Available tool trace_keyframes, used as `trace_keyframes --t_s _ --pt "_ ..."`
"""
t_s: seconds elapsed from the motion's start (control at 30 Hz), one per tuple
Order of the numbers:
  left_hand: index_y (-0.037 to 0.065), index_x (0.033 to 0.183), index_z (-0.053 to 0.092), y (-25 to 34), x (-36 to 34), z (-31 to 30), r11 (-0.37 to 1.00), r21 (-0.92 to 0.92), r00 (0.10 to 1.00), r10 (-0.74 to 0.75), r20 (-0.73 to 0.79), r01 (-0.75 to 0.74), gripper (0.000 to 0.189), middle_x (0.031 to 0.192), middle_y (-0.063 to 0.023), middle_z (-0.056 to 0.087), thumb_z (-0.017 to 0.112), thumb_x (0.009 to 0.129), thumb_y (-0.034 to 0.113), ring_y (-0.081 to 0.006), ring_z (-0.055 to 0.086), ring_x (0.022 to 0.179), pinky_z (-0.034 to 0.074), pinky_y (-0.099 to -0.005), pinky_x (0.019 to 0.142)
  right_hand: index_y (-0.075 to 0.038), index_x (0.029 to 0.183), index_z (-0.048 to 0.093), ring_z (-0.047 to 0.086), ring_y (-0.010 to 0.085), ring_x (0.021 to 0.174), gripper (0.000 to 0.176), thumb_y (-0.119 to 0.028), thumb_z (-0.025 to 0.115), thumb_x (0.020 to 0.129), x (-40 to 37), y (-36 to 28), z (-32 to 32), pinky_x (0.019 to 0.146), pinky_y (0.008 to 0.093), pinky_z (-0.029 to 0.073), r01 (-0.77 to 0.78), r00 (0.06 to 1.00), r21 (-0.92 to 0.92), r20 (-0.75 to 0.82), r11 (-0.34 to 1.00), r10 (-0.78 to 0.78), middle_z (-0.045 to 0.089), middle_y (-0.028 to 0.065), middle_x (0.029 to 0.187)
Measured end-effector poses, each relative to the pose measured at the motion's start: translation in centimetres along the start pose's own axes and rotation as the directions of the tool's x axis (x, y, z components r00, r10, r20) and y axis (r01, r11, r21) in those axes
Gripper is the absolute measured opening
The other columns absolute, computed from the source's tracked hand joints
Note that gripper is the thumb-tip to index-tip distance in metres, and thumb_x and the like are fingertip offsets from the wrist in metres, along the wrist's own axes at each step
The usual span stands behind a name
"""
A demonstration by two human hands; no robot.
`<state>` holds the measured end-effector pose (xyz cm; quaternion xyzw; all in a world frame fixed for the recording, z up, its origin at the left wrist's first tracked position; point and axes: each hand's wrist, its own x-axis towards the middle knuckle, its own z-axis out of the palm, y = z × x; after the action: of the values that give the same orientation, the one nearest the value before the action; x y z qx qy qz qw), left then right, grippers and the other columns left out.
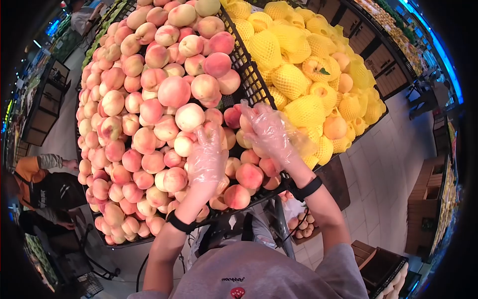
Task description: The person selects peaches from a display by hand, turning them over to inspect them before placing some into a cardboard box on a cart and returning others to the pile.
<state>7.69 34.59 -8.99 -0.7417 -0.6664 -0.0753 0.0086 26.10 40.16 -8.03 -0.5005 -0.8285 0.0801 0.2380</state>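
Both my hands wear clear plastic gloves and reach over a heap of pink and cream peaches [175, 91]. My left hand [206, 158] lies over the heap with its fingers stretched forward, beside a pale peach [183, 145]; no peach shows lifted in it. My right hand [273, 130] is near the crate's right edge, its fingers curled over a peach [246, 123] that they partly cover. Between the hands, a dark red peach [232, 117] and several others sit lower in the heap.
A black plastic crate wall [249, 60] separates the peaches from fruit in yellow foam nets [291, 79] on the right. An open dark box [381, 271] stands at lower right. A person in a dark apron [55, 189] is at the left. Tiled floor [378, 169] shows beyond the display.
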Motion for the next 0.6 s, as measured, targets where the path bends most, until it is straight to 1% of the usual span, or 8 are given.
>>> trace_keyframes --t_s 0.1,0.17,0.2,0.27,0.33,0.43,0.47,0.6 --pt "0.012 0.144 0.043 0.9 0.7 2.0 0.985 0.169 0.999 -0.039 -0.006 0.040 0.065 0.123 -0.0203 0.051 0.063 0.083 0.007 -0.0304 0.062 0.074 0.054 -0.0387 0.058 -0.001 0.130 0.055 0.059 0.0357 0.103 0.058 -0.013 0.073 0.076 -0.5 0.1 -0.1 0.087 0.0437 0.049 0.066 0.992 0.093 -0.112 0.993 -0.056 0.061 0.0165 0.108" --pt "0.015 0.147 0.042 0.5 0.8 1.8 0.980 0.195 0.998 -0.018 -0.061 0.030 0.068 0.124 -0.0226 0.050 0.063 0.083 0.008 -0.0311 0.063 0.073 0.054 -0.0391 0.056 0.000 0.129 0.056 0.059 0.0375 0.109 0.054 -0.014 0.072 0.079 -1.0 0.1 -1.0 0.093 0.0445 0.049 0.126 0.971 0.186 -0.222 0.974 -0.083 0.062 0.0181 0.117" --pt "0.017 0.146 0.043 0.3 0.7 1.7 0.980 0.200 0.995 0.010 -0.099 0.010 0.067 0.124 -0.0239 0.050 0.064 0.083 0.009 -0.0312 0.065 0.073 0.053 -0.0394 0.056 -0.001 0.129 0.056 0.058 0.0370 0.111 0.052 -0.012 0.071 0.081 -1.3 0.1 -1.3 0.095 0.0439 0.048 0.112 0.973 0.185 -0.218 0.976 -0.071 0.060 0.0180 0.121" --pt "0.019 0.147 0.041 -0.4 0.8 2.5 0.967 0.255 0.999 0.022 -0.030 -0.014 0.068 0.127 -0.0230 0.051 0.063 0.084 0.010 -0.0301 0.065 0.071 0.053 -0.0375 0.054 -0.002 0.129 0.057 0.057 0.0349 0.113 0.046 -0.009 0.070 0.086 -1.7 -0.3 -2.0 0.098 0.0421 0.047 0.051 0.980 0.234 -0.197 0.971 -0.004 0.058 0.0168 0.125" --pt "0.018 0.147 0.041 -0.9 0.9 2.8 0.966 0.255 1.000 0.027 0.008 -0.029 0.069 0.128 -0.0220 0.050 0.065 0.083 0.010 -0.0298 0.064 0.076 0.053 -0.0378 0.058 -0.003 0.127 0.059 0.057 0.0317 0.112 0.038 -0.007 0.067 0.090 -2.2 -1.1 -2.9 0.098 0.0395 0.047 -0.046 0.980 0.333 -0.165 0.942 0.107 0.058 0.0146 0.126" --pt "0.017 0.147 0.040 -1.4 0.9 1.8 0.993 0.111 0.998 0.049 -0.026 -0.045 0.071 0.130 -0.0204 0.050 0.068 0.082 0.009 -0.0293 0.062 0.083 0.052 -0.0382 0.065 -0.003 0.124 0.062 0.060 0.0301 0.108 0.031 -0.008 0.063 0.093 -2.8 -2.2 -3.9 0.095 0.0384 0.048 -0.108 0.975 0.530 -0.108 0.841 0.193 0.062 0.0148 0.118" --pt "0.017 0.148 0.040 -1.5 0.8 1.4 0.998 0.043 0.998 0.053 -0.039 -0.052 0.072 0.131 -0.0199 0.050 0.069 0.082 0.009 -0.0291 0.062 0.086 0.052 -0.0383 0.068 -0.003 0.125 0.062 0.062 0.0328 0.106 0.033 -0.009 0.063 0.093 -3.0 -2.6 -3.8 0.094 0.0395 0.049 -0.113 0.978 0.609 -0.072 0.785 0.197 0.064 0.0168 0.115" --pt "0.016 0.148 0.040 -2.5 0.7 -0.2 0.945 -0.318 0.994 0.055 -0.093 -0.082 0.075 0.133 -0.0178 0.050 0.072 0.080 0.008 -0.0285 0.060 0.096 0.051 -0.0388 0.077 -0.005 0.129 0.061 0.065 0.0317 0.103 0.035 -0.009 0.059 0.094 -3.3 -4.6 -3.7 0.092 0.0372 0.049 -0.347 0.937 0.704 0.285 0.620 0.202 0.068 0.0174 0.112"
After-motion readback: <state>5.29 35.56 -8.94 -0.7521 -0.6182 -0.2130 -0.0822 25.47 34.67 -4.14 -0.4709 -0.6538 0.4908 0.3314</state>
